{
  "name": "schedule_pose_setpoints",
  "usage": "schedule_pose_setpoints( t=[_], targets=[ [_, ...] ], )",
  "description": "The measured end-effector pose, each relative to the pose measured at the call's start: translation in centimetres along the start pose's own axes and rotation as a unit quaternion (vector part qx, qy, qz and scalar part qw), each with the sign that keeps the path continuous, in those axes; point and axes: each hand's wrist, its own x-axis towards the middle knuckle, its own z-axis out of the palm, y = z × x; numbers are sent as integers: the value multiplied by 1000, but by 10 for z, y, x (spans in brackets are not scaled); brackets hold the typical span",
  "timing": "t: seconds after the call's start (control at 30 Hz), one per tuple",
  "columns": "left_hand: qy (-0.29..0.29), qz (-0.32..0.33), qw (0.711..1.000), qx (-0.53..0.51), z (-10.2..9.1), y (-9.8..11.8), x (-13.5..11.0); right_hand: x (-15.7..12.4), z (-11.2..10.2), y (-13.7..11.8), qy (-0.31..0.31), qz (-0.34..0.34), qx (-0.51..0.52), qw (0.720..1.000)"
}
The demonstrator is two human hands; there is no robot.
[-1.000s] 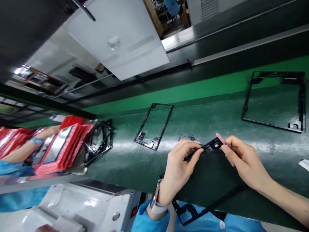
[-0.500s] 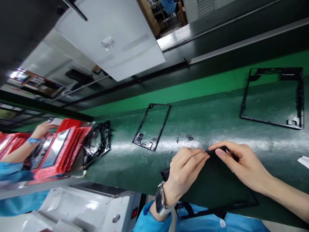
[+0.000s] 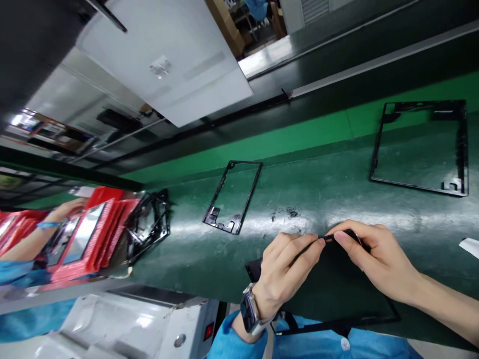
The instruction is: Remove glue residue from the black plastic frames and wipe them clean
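A thin black rectangular frame [image 3: 337, 326] is held close to my body, over the near edge of the bench. My left hand [image 3: 286, 271], with a watch on its wrist, pinches the frame's far edge between thumb and fingers. Just right of it, my right hand [image 3: 379, 254] is closed on the same edge, thumb on top. A short dark piece of that edge shows between the fingertips; whether a separate strip lies there I cannot make out. Small black shreds [image 3: 293, 213] lie on the bench beyond my fingers.
Similar black frames lie on the green bench, one at mid-left [image 3: 234, 197] and one at right [image 3: 419, 189]. Tangled black frames [image 3: 149, 224] sit beside red bubble-wrap pouches [image 3: 108, 229], where a co-worker's arm [image 3: 28, 239] reaches. A white scrap [image 3: 469, 247] lies far right.
My left fingers have shifted slightly, and more of the dark edge shows between the two hands. The whole view has moved a little. The co-worker's hand has moved slightly at the pouches.
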Motion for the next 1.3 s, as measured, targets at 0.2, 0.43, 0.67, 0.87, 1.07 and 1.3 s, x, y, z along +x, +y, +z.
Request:
schedule_pose_setpoints(
  t=[0.2, 0.43, 0.67, 0.87, 1.07, 1.3],
  targets=[
    [-7, 17, 1000, 7, 2, -1, -1, 0, 0, 0, -2, -13, 6, 1000],
    [43, 15, 999, 4, 13, 1, -1, -3, 1, 3, -25, -12, 46, 999],
    [66, 29, 997, 9, 8, 3, -1, -4, 1, 2, -22, -15, 59, 998],
    [8, 40, 999, 21, -2, 1, -6, -4, 1, 3, -22, -6, 62, 998],
    [10, 21, 1000, 10, -2, 3, -4, -5, 1, 2, -21, -4, 66, 998],
    [59, 16, 998, 7, 10, 5, 0, -7, 2, 3, -16, -29, 58, 998]
  ],
)
